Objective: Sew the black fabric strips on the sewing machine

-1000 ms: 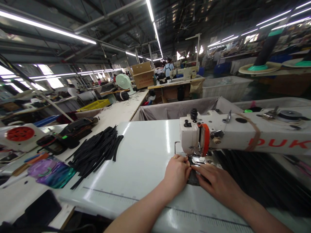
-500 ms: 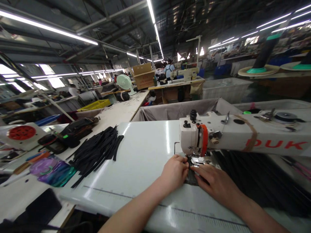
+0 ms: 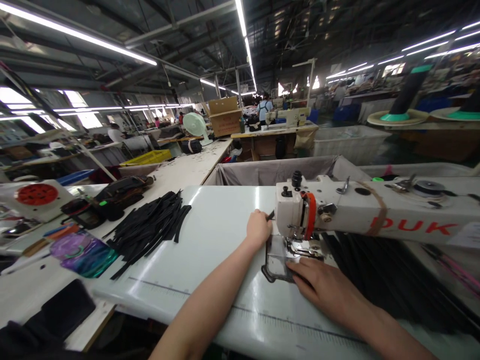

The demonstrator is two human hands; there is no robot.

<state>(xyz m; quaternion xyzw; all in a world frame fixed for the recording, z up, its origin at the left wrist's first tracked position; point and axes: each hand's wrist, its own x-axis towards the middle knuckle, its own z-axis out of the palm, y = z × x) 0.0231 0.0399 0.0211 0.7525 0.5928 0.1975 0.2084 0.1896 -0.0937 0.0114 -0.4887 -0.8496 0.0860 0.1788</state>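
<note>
My left hand is closed left of the sewing machine head, and a short end of black strip sticks out from its fingers. Below the needle area, a see-through panel with black edging lies on the machine bed. My right hand is at the panel's right side, its fingers close together and gripping that edge, the thumb partly hidden. The white sewing machine with an orange guard stands above, its presser foot just beyond my right fingertips.
A pile of black strips lies on the left of the table. More black strips lie under the machine arm. A purple and teal pouch is at far left. Behind the table stands a cloth-lined bin.
My left hand has moved away from the needle, up and left, with a strip end showing. More of the edged panel is uncovered. My right hand stays near the presser foot.
</note>
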